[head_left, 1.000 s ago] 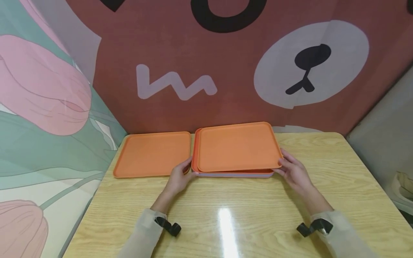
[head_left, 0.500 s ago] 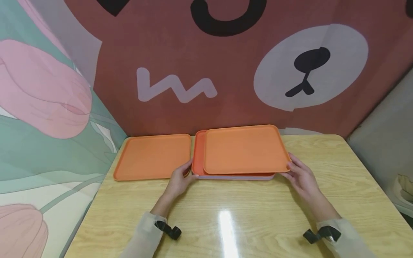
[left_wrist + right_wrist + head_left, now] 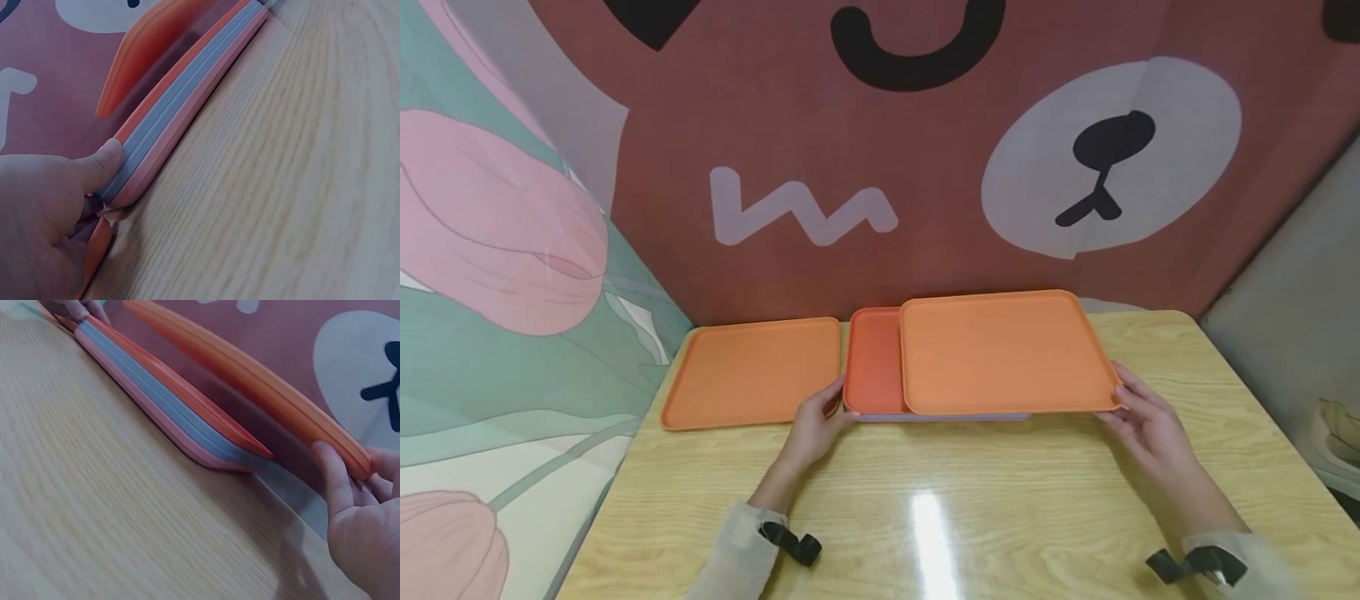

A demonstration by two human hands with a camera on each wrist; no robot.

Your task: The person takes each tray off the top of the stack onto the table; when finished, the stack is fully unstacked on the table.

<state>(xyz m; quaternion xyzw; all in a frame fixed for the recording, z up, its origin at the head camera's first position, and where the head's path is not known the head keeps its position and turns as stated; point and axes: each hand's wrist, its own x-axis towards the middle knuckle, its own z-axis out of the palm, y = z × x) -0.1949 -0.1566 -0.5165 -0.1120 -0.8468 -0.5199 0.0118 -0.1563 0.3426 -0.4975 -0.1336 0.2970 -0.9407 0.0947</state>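
Note:
My right hand (image 3: 1157,433) holds a light orange tray (image 3: 1000,354) by its front right corner, with the thumb in front and fingers at the side. In the right wrist view this tray is raised clear of the stack below, overhanging its right end. A red-orange tray (image 3: 872,362) tops that stack, over blue-grey trays (image 3: 162,103) and a pink tray (image 3: 169,147) at the bottom. At the stack's front left corner, my left hand (image 3: 808,433) grips the edges, its thumb against the front side. Its other fingers are partly hidden behind the corner.
Another orange tray (image 3: 752,375) lies on the wooden table (image 3: 985,500) just left of the stack, close to my left fingers. A wall with a bear print (image 3: 940,208) rises directly behind the table's back edge.
My right hand has moved right, carrying the light orange tray with it and uncovering more of the red-orange tray. My left hand has stayed at the stack's corner.

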